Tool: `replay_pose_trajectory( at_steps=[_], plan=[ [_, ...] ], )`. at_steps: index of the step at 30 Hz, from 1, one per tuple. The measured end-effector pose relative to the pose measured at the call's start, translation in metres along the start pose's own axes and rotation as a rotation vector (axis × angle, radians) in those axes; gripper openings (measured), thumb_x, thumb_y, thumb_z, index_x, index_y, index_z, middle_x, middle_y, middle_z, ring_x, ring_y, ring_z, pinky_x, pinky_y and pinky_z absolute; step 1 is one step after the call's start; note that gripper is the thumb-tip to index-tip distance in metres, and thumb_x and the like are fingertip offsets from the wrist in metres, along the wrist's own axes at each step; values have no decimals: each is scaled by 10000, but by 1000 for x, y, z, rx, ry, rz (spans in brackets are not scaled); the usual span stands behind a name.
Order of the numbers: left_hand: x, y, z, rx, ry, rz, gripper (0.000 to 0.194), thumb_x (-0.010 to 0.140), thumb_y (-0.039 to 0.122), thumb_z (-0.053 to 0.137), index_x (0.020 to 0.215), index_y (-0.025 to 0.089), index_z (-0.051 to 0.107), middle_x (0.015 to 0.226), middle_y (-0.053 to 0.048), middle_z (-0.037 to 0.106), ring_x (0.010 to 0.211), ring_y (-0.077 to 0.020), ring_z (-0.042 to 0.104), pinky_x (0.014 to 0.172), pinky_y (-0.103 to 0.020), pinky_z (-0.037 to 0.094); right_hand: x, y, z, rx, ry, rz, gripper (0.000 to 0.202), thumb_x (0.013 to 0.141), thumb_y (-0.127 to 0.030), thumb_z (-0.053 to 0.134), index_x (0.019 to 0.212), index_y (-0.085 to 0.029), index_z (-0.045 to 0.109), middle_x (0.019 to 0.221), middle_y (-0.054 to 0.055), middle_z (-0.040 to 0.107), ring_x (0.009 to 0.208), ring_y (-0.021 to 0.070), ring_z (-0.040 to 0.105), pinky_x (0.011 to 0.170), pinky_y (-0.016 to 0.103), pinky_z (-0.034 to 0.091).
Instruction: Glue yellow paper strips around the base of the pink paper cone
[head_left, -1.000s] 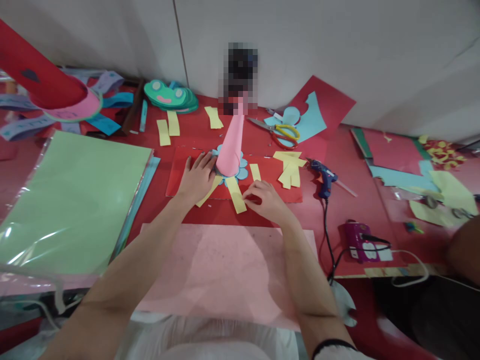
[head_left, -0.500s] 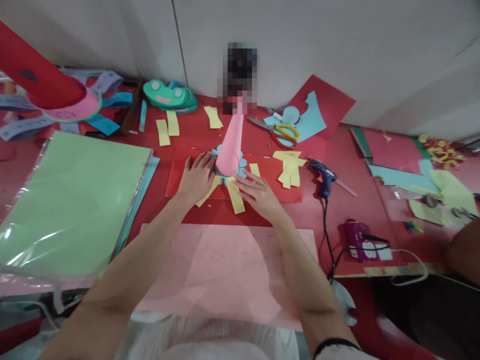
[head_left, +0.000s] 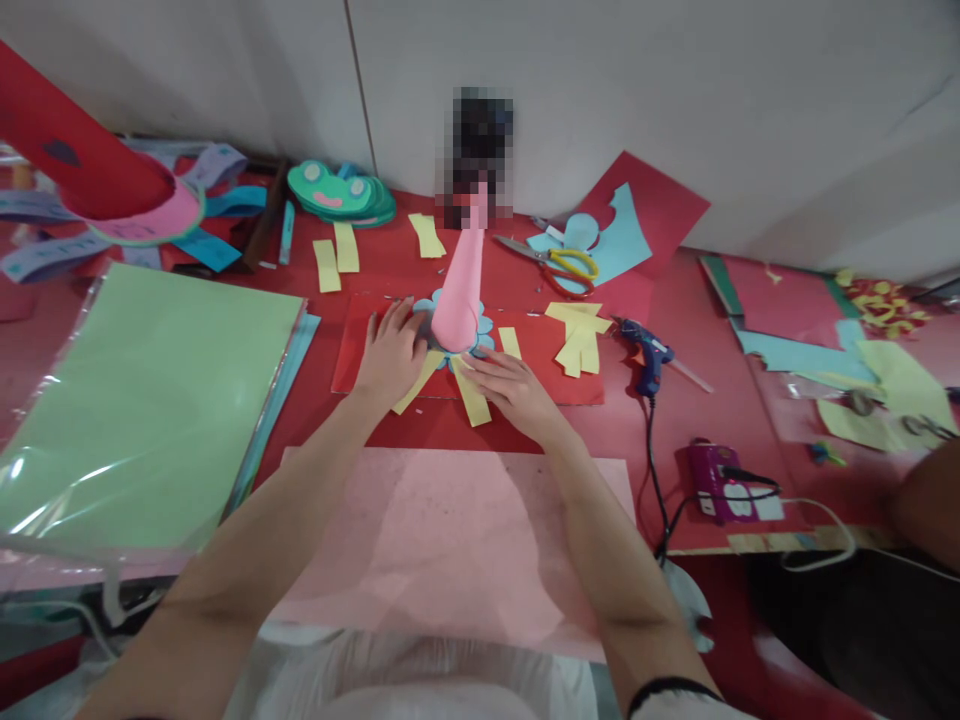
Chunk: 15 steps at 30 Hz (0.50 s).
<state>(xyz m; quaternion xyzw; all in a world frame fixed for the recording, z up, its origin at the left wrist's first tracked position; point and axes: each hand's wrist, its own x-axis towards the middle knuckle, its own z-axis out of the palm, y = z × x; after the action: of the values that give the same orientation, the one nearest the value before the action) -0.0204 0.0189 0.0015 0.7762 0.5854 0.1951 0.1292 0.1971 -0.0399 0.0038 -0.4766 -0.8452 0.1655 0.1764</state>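
A pink paper cone (head_left: 457,295) stands upright on a blue scalloped paper flower (head_left: 485,325), over a red board (head_left: 547,345). My left hand (head_left: 394,352) lies at the left of the cone's base, fingers stretched out over the flower's edge. On the right, my right hand (head_left: 510,388) rests with extended fingers at the front of the base, touching a yellow paper strip (head_left: 472,395) that sticks out from under the flower. Another yellow strip (head_left: 417,385) points toward me between the hands. Part of the flower is hidden by my fingers and the cone.
Right of the board lie yellow strips (head_left: 581,340), a glue gun (head_left: 649,355) with its cord, and a purple power box (head_left: 720,485). Scissors (head_left: 559,265) and paper scraps lie behind. Wrapped green paper (head_left: 150,400) is at left; a pink sheet (head_left: 457,540) lies in front.
Both hands have shifted very slightly around the cone's base, the right one a little lower. The cone's tip leans marginally further left. Everything else is as before.
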Motion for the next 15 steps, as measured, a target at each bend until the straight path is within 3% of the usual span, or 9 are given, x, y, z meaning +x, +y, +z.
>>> replay_pose_trajectory(
  at_steps=[3,6,10,15],
  plan=[
    [-4,9,-7,-59,106,-55,237,909,195,423,1059,178,605,1188,-134,603,1151,-272,555,1010,-430,437,0,4,0,52,77,53,395,1003,-280,371,1353,-309,553,1409,-19,551,1398,188,410,1119,447,409],
    [-11,18,-8,-74,62,-2,96,884,184,494,901,203,586,983,-79,616,987,-243,584,900,-385,470,1,6,0,47,87,93,401,1000,-305,381,1363,-270,547,1421,10,542,1394,197,416,1113,438,409],
    [-15,23,2,-75,-48,37,55,865,159,536,880,205,563,979,-61,626,949,-236,575,877,-383,453,2,5,2,17,44,134,421,1001,-325,370,1384,-247,526,1447,28,513,1400,214,407,1115,457,392],
    [-13,22,7,-60,-80,-34,69,859,165,538,904,213,561,1010,-69,619,963,-249,567,859,-402,433,2,6,3,26,23,147,428,1005,-322,342,1389,-258,519,1455,17,507,1412,204,386,1127,451,374]
  ],
)
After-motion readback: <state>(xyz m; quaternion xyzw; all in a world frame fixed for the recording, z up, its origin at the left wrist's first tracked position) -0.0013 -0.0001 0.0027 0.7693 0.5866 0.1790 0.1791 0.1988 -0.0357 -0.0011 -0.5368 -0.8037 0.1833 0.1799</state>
